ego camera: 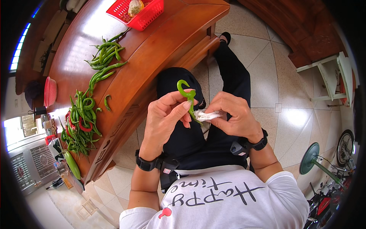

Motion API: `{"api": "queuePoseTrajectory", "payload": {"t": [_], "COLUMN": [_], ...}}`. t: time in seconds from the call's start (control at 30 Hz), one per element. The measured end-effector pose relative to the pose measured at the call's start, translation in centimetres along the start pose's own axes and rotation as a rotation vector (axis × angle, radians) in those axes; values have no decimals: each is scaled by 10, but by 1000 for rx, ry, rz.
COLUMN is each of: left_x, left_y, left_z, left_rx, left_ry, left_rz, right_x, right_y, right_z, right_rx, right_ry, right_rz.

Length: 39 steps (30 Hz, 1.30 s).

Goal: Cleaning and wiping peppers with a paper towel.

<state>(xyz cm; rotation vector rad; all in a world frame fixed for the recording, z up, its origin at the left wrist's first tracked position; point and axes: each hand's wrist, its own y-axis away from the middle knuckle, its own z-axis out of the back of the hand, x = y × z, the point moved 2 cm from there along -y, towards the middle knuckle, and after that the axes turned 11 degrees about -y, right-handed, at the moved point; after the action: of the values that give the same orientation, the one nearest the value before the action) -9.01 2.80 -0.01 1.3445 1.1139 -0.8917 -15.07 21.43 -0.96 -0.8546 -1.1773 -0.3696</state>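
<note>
Above my lap, my left hand (168,114) pinches a curled green chili pepper (183,86) between thumb and fingers. My right hand (234,114) grips a crumpled white tissue or cloth (206,115), which meets the lower part of the pepper. On the wooden table (137,54) to my left lies a large heap of green chili peppers (81,120) with several red chili peppers (85,126) among them. Farther along the tabletop is a second pile of green peppers (105,54), with a few trailing between the two. One small curved pepper (107,102) lies apart near the table edge.
A red plastic basket (140,23) holding food items stands at the table's far end. A pink basket (50,91) is at its outer side, and a long green vegetable (71,164) lies at the near corner. Motorcycles (326,203) and a white stool (328,77) stand to my right.
</note>
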Motion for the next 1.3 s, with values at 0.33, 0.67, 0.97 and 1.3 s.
{"api": "queuePoseTrajectory", "payload": {"t": [0.33, 0.67, 0.97, 1.3], "left_x": [3, 1, 2, 8], "left_y": [2, 0, 4, 3], "left_z": [-6, -2, -7, -3], "left_rx": [96, 33, 77, 4], "left_ry": [-43, 0, -26, -67], "left_rz": [70, 11, 60, -4], "right_x": [-2, 0, -1, 2], "right_y": [1, 2, 3, 1], "right_z": [3, 0, 1, 2], "right_rx": [-109, 36, -65, -96], "right_ry": [26, -19, 3, 10], "right_rz": [1, -42, -6, 24]}}
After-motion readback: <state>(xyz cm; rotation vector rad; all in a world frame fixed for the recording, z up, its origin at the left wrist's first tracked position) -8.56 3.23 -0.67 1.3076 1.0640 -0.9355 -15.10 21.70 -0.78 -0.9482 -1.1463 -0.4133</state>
